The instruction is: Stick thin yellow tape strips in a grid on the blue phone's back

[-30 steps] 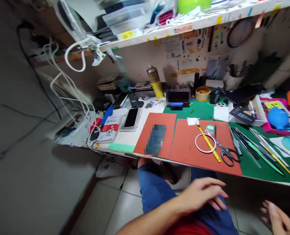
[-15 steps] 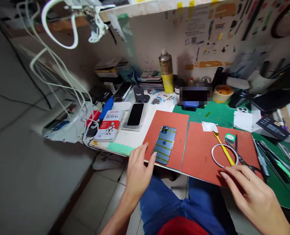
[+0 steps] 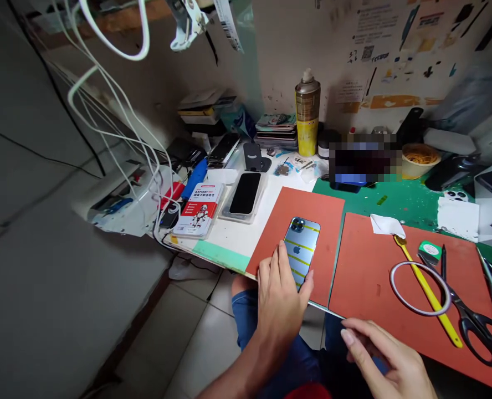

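Observation:
A blue smartphone (image 3: 302,250) lies back up on the left reddish-brown mat (image 3: 266,244), with several yellow strips across its back. My left hand (image 3: 281,302) spans its lower part, fingers along the left edge and thumb at the right edge. Past the front edge of the table, my right hand (image 3: 389,360) hovers, loosely curled, thumb and index finger slightly apart with nothing visible between them. On the right mat (image 3: 362,271) nearest it lie a roll of thin tape (image 3: 395,293), a yellow brush (image 3: 426,291) and black scissors (image 3: 474,321).
Left of the mats are a dark-screened phone on a clear case (image 3: 246,194) and a red-and-white battery pack (image 3: 198,213). A spray can (image 3: 307,113) stands at the back. White cables (image 3: 121,133) hang at left. A white cloth (image 3: 387,225) overlaps the right mat.
My left hand has moved right and forward onto the phone, which still lies on the mat. My right hand has shifted left, away from the tape roll. The camera view has turned.

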`<state>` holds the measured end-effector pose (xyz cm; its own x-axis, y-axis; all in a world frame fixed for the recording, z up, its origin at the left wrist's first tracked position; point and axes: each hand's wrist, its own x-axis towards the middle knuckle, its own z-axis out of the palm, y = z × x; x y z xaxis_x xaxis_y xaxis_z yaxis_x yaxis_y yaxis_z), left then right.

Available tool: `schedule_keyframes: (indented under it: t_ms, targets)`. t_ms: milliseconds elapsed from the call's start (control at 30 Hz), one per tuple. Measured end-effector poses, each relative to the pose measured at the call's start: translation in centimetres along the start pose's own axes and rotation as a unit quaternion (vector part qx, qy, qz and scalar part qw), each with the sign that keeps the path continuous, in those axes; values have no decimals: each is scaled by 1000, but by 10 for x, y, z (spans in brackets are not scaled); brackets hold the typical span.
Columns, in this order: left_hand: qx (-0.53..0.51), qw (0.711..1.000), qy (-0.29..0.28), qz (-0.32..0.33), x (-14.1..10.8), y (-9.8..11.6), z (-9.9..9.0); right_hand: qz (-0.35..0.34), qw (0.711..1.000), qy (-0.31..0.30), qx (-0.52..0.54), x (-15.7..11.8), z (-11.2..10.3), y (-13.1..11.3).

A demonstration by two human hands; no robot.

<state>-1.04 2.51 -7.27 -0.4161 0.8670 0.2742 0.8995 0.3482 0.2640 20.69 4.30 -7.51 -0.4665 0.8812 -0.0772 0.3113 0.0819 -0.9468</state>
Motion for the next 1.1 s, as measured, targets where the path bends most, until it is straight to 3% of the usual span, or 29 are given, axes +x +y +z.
schedule_keyframes:
  t_ms: [67, 200, 300, 400, 467, 600, 667, 800, 1100]
  targets:
    - [-31, 999, -6, -14, 7, -3, -5, 94, 990, -1, 105, 15, 12, -10]
    - [-134, 988, -27, -76, 12, -5, -16, 202, 926, 18, 318, 62, 43, -42]
    - [-163, 981, -33, -96, -1, -1, -24, 224, 886, -22, 404, 89, 59, -57]
    - [-228, 964, -51, -127, -17, -5, -34, 211, 858, -68, 462, 91, 60, -55]
    - [-357, 911, -81, -188, -21, -10, -44, 192, 856, -98, 470, 80, 53, -48]
    - [-589, 738, -147, -296, -12, -16, -64, 170, 861, -146, 457, 56, 42, -35]
    - [-617, 705, -149, -317, -7, -14, -69, 167, 857, -162, 461, 47, 40, -32]
    - [-607, 706, -139, -337, -9, -7, -73, 169, 839, -191, 480, 38, 39, -32]
    - [-564, 743, -118, -339, -21, -1, -86, 198, 803, -228, 514, 32, 38, -27]
